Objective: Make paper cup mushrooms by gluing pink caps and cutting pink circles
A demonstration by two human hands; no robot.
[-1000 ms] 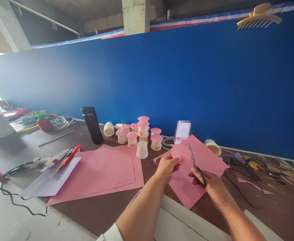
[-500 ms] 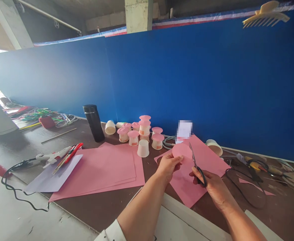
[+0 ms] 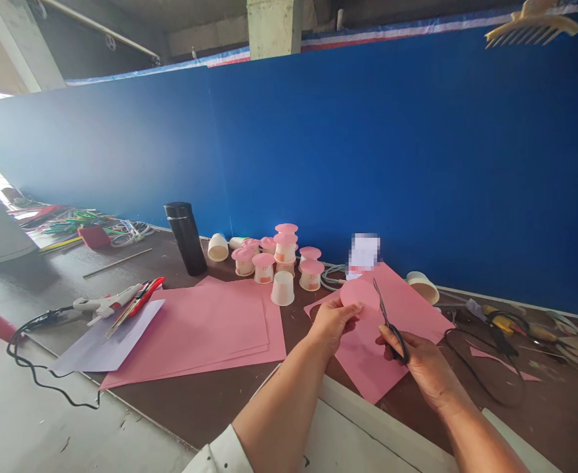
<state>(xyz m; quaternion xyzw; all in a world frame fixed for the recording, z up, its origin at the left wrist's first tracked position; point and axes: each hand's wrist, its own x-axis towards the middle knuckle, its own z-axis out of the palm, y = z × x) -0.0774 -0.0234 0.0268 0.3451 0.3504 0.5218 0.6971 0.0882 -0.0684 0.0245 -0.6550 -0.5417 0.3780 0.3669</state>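
My left hand (image 3: 335,322) pinches the lower left edge of a round pink paper disc (image 3: 360,294). Fingers of my right hand (image 3: 412,360) are through the black handles of a pair of scissors (image 3: 380,303). The blades point up beside the disc's right edge, and I cannot tell whether they touch it. Below both hands lies a pink paper sheet (image 3: 407,302). To the left stand several paper cups (image 3: 264,269) topped with pink discs, some of them stacked. A plain white cup (image 3: 282,289) sits upside down in front of these.
Stacked pink sheets (image 3: 195,322) lie at the left, with a white glue gun (image 3: 106,303) and red utility knife (image 3: 141,299) on a pale sheet. A black flask (image 3: 186,240) stands behind. Cables (image 3: 508,328) lie right. A blue panel (image 3: 368,144) closes off the back.
The camera view has shifted slightly. Both hands keep their hold on the disc and scissors, with little visible movement.
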